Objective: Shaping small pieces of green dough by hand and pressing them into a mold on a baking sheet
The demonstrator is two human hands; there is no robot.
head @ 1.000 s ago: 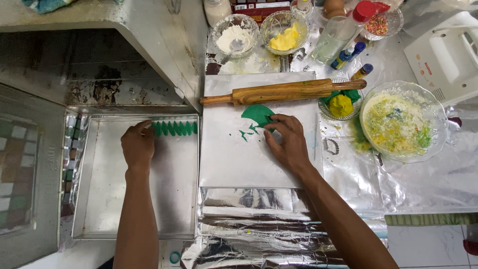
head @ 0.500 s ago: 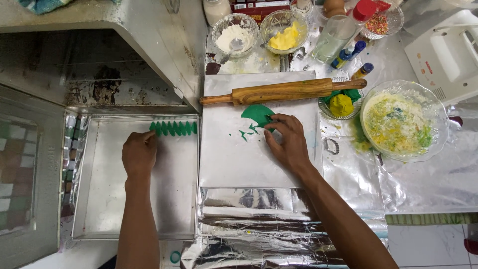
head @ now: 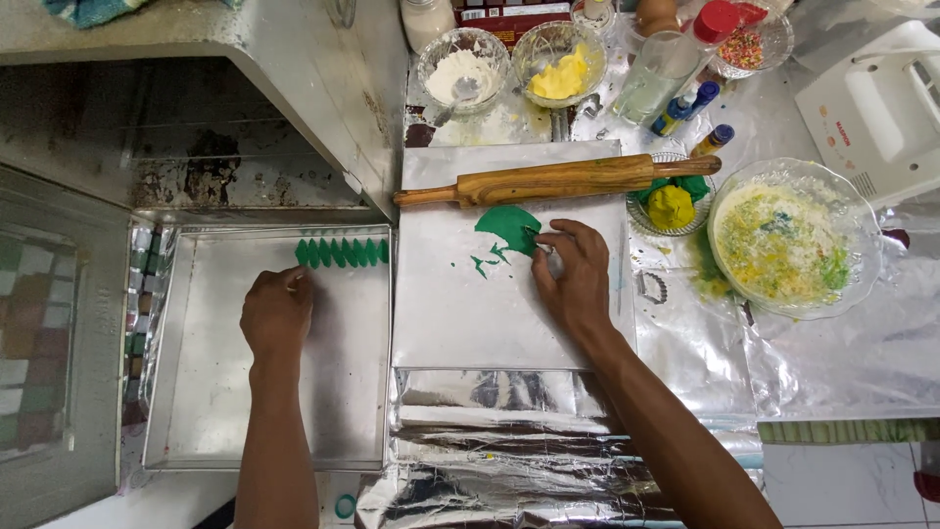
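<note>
On the left, the left hand [head: 277,312] rests loosely curled, fingers down, in the metal baking tray [head: 196,411], just below a row of green dough pieces [head: 341,252]. Right of it, the right hand [head: 576,279] pinches the flattened green dough [head: 507,227] on a foil-covered board [head: 460,313], near the wooden rolling pin [head: 553,180].

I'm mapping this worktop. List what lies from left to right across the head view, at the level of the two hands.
Square metal baking tray → left hand → flat silver board → sheet of rolled green dough → right hand → small metal cutter → glass bowl of yellow-green mixture.
</note>
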